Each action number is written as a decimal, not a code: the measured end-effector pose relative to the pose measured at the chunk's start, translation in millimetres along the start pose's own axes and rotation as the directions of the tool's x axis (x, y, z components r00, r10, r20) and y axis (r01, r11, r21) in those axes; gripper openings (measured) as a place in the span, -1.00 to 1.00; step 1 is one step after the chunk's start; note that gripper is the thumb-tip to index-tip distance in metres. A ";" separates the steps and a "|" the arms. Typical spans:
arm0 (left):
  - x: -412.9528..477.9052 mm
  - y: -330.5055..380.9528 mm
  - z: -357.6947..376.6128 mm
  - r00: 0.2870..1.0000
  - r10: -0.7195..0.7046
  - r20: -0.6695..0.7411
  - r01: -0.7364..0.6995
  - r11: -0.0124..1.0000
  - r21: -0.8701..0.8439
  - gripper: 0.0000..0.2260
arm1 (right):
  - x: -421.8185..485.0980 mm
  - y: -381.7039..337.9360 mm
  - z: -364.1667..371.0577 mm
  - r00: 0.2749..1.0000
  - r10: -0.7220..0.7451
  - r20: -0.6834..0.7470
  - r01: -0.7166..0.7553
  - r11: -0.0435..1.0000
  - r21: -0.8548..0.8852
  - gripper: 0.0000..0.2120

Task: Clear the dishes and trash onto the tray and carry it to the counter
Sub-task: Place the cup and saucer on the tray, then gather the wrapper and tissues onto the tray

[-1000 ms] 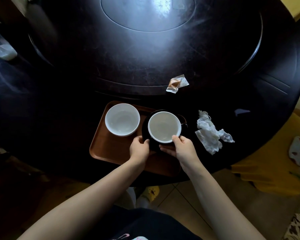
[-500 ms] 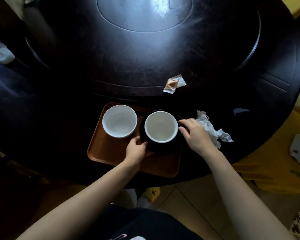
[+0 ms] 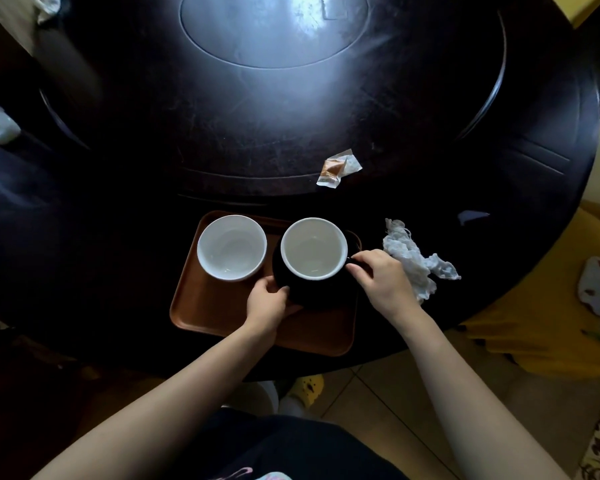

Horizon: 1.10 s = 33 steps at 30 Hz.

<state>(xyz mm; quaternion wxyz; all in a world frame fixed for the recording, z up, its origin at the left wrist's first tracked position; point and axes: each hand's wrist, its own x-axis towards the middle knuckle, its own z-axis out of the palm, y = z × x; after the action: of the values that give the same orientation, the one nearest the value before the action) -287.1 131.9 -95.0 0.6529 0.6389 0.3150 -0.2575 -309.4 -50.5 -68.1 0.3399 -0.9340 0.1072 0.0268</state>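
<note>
A brown tray lies at the near edge of the dark round surface, just below the middle of the frame. On its left half stands a white bowl, empty and upright. On its right half sits a black saucer carrying a white-lined cup, also empty and upright; the saucer reaches the tray's right rim.

The left hand grips the saucer's lower-left edge, fingers curled over the rim and thumb on top. The right hand is at the cup's right side, fingers pinched on the dark handle there; how firmly they hold it cannot be told.

Just right of the tray, touching the back of the right hand in this view, lies a crumpled white napkin on the surface. Above and to the right of the cup, well apart from the tray, lies a small torn wrapper, clear with an orange-brown patch. Right of the napkin a small pale scrap rests on the surface.

At the bottom of the frame, tiled floor and a yellow shoe show beneath the surface's edge.
</note>
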 end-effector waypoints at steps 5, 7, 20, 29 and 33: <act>-13.6 19.6 -9.9 0.991 -0.027 0.130 0.002 0.982 0.187 -0.66 | -2.2 0.9 0.9 0.998 0.055 -0.015 -0.054 0.996 0.074 -0.78; -20.5 33.9 -20.1 0.992 0.014 0.124 -0.041 0.975 0.219 -0.63 | -2.7 2.3 0.4 0.998 0.069 -0.008 -0.067 0.992 0.107 -0.78; 28.5 153.4 77.3 0.736 0.543 0.404 -0.613 0.283 0.738 -0.70 | -0.3 63.0 -31.4 0.941 0.295 -0.168 -0.311 0.948 -0.075 -0.56; 76.9 156.3 127.7 0.791 0.527 0.311 -0.460 0.178 0.870 -0.54 | -6.0 68.9 -9.7 0.945 0.274 -0.177 -0.294 0.951 -0.096 -0.61; 85.6 158.8 127.1 0.802 0.514 0.304 -0.481 0.254 0.839 -0.52 | -0.9 70.1 -8.6 0.926 0.264 -0.270 -0.292 0.954 -0.065 -0.76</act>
<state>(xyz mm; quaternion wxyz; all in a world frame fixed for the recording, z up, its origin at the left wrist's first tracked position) -102.0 19.0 -53.5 0.2585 0.9507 -0.0761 -0.1533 -325.9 -108.1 -105.5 0.2665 -0.9212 0.2804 -0.0415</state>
